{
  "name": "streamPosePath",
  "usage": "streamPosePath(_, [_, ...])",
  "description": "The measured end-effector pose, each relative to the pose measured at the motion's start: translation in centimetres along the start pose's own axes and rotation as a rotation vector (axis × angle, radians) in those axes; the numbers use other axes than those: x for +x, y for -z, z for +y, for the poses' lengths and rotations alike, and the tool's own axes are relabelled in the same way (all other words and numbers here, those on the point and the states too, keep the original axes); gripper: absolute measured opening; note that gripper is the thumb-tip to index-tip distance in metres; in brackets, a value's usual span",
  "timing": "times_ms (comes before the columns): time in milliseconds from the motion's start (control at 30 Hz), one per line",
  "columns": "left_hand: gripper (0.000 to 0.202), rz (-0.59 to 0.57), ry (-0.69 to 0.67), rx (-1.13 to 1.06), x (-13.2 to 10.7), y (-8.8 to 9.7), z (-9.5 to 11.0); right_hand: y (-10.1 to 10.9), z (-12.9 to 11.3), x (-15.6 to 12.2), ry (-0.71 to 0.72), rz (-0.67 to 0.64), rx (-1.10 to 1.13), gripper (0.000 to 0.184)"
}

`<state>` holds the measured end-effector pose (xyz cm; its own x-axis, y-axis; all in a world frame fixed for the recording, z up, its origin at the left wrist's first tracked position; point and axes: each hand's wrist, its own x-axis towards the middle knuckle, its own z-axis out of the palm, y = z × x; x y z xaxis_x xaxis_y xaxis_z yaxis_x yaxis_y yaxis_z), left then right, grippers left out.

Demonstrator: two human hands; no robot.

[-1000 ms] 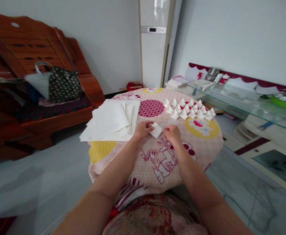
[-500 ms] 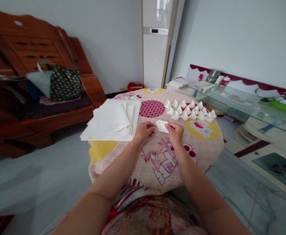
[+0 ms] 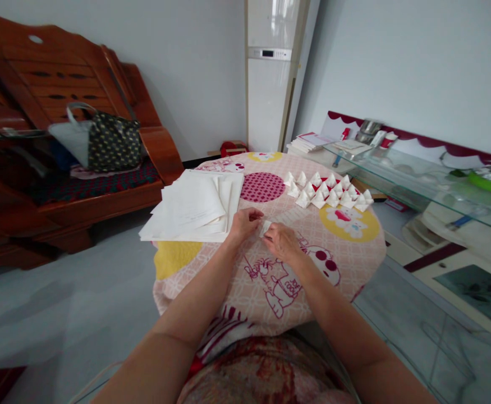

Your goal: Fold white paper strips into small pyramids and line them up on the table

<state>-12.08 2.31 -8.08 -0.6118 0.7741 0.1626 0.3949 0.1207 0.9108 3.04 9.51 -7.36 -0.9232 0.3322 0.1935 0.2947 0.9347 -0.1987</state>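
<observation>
A small folded piece of white paper (image 3: 265, 228) lies between my hands, low over the patterned tablecloth (image 3: 237, 286). My left hand (image 3: 247, 221) is closed at the paper's left edge, fingers curled. From the right, my right hand (image 3: 282, 241) pinches the same piece, its fingers hiding part of it. Just left of my left hand spreads a stack of white paper sheets (image 3: 190, 205). Beyond my right hand, several small pointed folded-paper shapes (image 3: 319, 193) stand in rows on the cloth.
A wooden bench (image 3: 60, 73) with a black patterned bag (image 3: 114, 140) is at the left. Along the right runs a glass-topped cabinet (image 3: 417, 174) holding cups and papers. A tall white air conditioner (image 3: 268, 95) stands in the back corner.
My right hand has moved left and slightly down, bringing the folded paper against my left hand. Both hands are now at the paper, where before only the right held it.
</observation>
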Motion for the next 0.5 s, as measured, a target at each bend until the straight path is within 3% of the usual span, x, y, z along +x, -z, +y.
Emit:
streamPosePath(200, [0.033,-0.18,-0.181,0.234,0.0,-0.1,-0.2,0.3,2.0,0.3,-0.051,0.049,0.305,0.025])
streamPosePath(367, [0.037,-0.186,-0.196,0.382,-0.1,-0.2,-0.2,1.0,4.0,0.2,-0.263,0.233,0.447,0.029])
streamPosePath(500, [0.039,-0.188,-0.184,0.402,-0.1,-0.2,-0.3,0.7,4.6,0.3,-0.253,0.172,0.41,0.028])
